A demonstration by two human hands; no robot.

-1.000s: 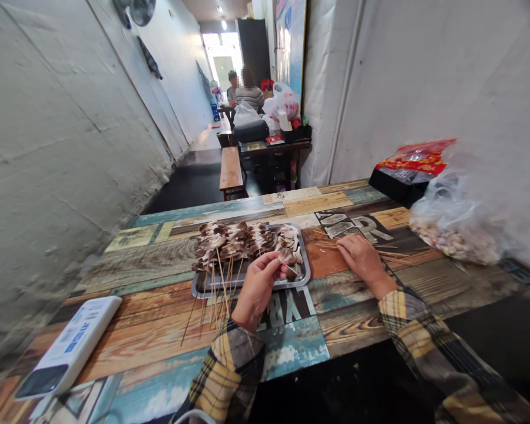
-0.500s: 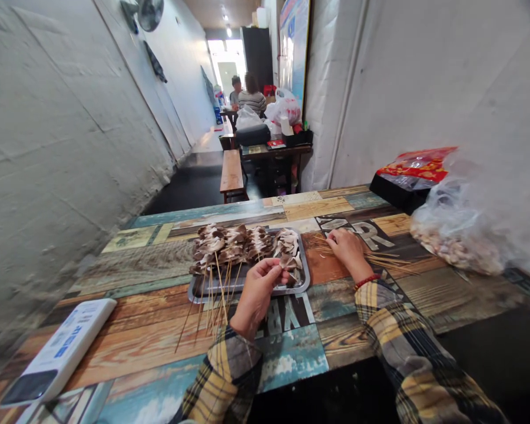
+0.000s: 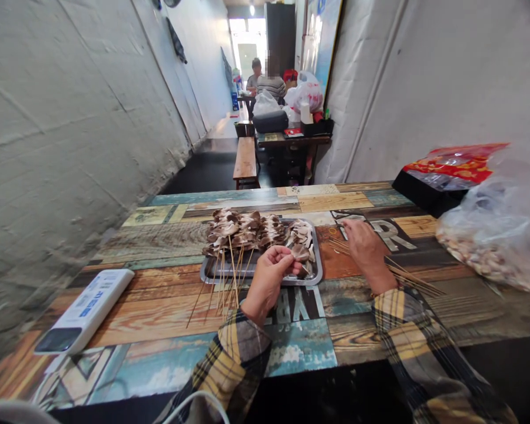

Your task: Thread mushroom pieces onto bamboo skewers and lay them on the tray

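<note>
My left hand (image 3: 268, 277) pinches a piece of oyster mushroom (image 3: 302, 253) between thumb and fingers, over the front right of a metal tray (image 3: 260, 280). Several skewers of grey-brown mushroom (image 3: 247, 228) lie side by side on that tray, their bare stick ends (image 3: 221, 285) pointing towards me past the near rim. Paler mushroom pieces (image 3: 300, 231) lie at the tray's right end. Right of the tray, my right hand (image 3: 367, 250) is above a spread of loose bamboo skewers (image 3: 417, 281). Its fingertips are closed together; what they hold, if anything, is too small to make out.
A white power bank (image 3: 86, 312) with a cable lies on the table at left. At right are a knotted clear plastic bag (image 3: 490, 235) of pale pieces and a black box (image 3: 428, 191) with red packaging. Behind, two people sit beyond another table (image 3: 300, 141) and a bench (image 3: 245, 158).
My right hand has come up a little from the loose skewers, with its fingers drawn together. My left hand keeps its hold on the mushroom piece. The camera view has shifted.
</note>
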